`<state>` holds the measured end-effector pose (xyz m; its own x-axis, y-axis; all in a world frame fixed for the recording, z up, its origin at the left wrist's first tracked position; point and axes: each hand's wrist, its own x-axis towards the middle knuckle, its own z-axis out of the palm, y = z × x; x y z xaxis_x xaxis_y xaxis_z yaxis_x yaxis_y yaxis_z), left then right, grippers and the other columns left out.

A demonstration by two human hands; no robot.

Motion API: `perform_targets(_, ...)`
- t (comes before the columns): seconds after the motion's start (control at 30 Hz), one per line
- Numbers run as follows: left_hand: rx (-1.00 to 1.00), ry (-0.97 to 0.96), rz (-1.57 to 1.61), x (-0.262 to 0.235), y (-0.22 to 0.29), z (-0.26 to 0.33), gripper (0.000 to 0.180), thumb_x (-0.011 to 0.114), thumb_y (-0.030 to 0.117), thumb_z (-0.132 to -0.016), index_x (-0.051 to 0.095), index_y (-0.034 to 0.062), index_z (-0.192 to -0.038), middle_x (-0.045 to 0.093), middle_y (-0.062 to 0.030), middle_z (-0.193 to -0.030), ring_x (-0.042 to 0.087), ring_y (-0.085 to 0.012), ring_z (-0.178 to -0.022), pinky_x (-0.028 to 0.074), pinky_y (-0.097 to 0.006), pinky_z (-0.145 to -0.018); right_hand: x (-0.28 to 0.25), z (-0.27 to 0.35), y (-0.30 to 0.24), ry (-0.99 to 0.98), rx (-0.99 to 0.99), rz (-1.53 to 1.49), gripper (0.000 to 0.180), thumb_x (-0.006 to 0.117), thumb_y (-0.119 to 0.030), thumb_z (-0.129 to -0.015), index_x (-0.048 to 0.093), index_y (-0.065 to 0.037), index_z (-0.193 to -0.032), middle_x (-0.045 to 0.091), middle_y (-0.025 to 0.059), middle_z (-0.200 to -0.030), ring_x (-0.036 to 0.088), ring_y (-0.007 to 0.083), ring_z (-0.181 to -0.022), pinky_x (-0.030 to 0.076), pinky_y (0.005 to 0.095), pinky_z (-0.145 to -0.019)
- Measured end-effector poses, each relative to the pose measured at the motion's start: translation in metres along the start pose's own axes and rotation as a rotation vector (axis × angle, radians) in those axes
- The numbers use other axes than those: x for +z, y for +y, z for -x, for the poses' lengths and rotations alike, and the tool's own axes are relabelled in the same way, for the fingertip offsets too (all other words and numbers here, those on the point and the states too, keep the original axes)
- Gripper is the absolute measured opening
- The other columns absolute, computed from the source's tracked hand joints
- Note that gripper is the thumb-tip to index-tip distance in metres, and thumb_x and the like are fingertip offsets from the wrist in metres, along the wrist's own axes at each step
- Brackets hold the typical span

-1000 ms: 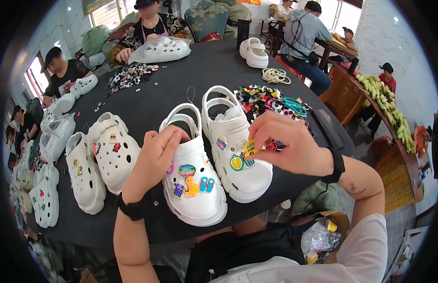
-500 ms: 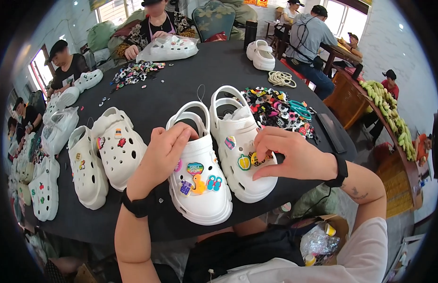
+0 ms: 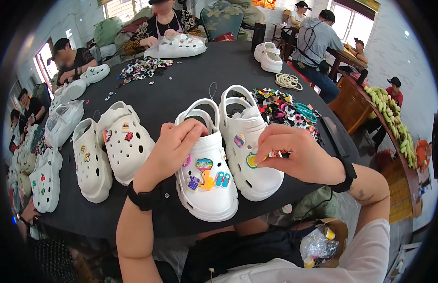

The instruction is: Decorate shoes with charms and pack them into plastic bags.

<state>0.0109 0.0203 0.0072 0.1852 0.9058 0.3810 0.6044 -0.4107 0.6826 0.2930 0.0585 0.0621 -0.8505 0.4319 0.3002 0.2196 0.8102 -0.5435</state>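
Observation:
Two white clogs stand side by side before me, toes pointing at me. My left hand (image 3: 177, 148) grips the left clog (image 3: 214, 200) at its opening, its fingers reaching inside. Rainbow, duck and flip-flop charms decorate that clog's top. Over the right clog (image 3: 268, 181), my right hand (image 3: 296, 153) has thumb and fingers pinched at the edge of a yellow-and-green fruit charm (image 3: 252, 160). Another charm shows only partly behind those fingers. A colourful charm (image 3: 239, 140) sits higher on the same clog.
Beyond the right clog lies a pile of loose charms (image 3: 275, 106) with teal-handled scissors (image 3: 304, 112). A decorated clog pair (image 3: 127, 155) stands to the left. Farther off are a cord coil (image 3: 288, 81), a white clog pair (image 3: 268, 57) and a person handling a bagged clog (image 3: 181, 47).
My right thumb and fingers, spread apart over the right clog before, have come together at the fruit charm. My left hand keeps its hold. The whole view has shifted slightly.

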Motion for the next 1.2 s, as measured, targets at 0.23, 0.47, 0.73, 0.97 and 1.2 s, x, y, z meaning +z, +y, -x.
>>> perform_targets(0.23, 0.038, 0.003, -0.183, -0.001, 0.011, 0.006, 0.025, 0.047, 0.026, -0.099, 0.062, 0.0062, -0.093, 0.061, -0.0049, -0.085, 0.052, -0.0157, -0.082, 0.03, -0.032, -0.088, 0.014, -0.035, -0.015, -0.096, 0.204, -0.233, 0.015, 0.071, -0.003, -0.081, 0.068, 0.0, -0.095, 0.069, 0.0114, -0.083, 0.065, 0.0165, -0.074, 0.051, 0.0293, -0.068)
perform_targets(0.47, 0.004, -0.092, -0.179, -0.004, 0.014, 0.005, 0.027, 0.046, 0.027, -0.099, 0.062, 0.0057, -0.097, 0.058, -0.0036, -0.084, 0.05, -0.0153, -0.085, 0.024, -0.033, -0.093, 0.018, -0.054, -0.012, -0.229, 0.267, -0.275, 0.014, 0.07, -0.002, -0.081, 0.068, 0.003, -0.094, 0.07, 0.0099, -0.083, 0.067, 0.0149, -0.077, 0.052, 0.0264, -0.07)
perform_targets(0.73, -0.008, -0.104, -0.199, -0.003, 0.011, 0.006, 0.032, 0.045, 0.028, -0.1, 0.065, 0.0032, -0.097, 0.058, -0.0046, -0.08, 0.051, -0.0165, -0.083, 0.025, -0.035, -0.094, 0.024, -0.057, -0.005, -0.243, 0.372, -0.415, 0.012, 0.071, -0.002, -0.083, 0.067, 0.004, -0.092, 0.068, 0.0067, -0.079, 0.065, 0.0092, -0.072, 0.052, 0.0235, -0.063)
perform_targets(0.97, 0.049, -0.035, -0.156, 0.003, 0.007, 0.005, 0.033, 0.046, 0.03, -0.1, 0.065, 0.0053, -0.088, 0.055, -0.0037, -0.07, 0.049, -0.0177, -0.074, 0.025, -0.036, -0.089, 0.027, -0.06, 0.001, -0.266, 0.472, -0.589, 0.013, 0.071, -0.004, -0.085, 0.067, 0.001, -0.095, 0.068, 0.0037, -0.08, 0.063, 0.0057, -0.071, 0.049, 0.0193, -0.061)
perform_targets(1.2, 0.002, -0.073, -0.156, -0.001, 0.011, 0.005, 0.032, 0.046, 0.029, -0.1, 0.064, 0.0039, -0.09, 0.053, -0.0024, -0.072, 0.045, -0.0153, -0.076, 0.027, -0.033, -0.091, 0.028, -0.063, 0.0, -0.257, 0.406, -0.587, 0.01, 0.072, -0.001, -0.081, 0.066, 0.003, -0.089, 0.067, 0.0054, -0.078, 0.063, 0.0086, -0.07, 0.051, 0.0223, -0.061)
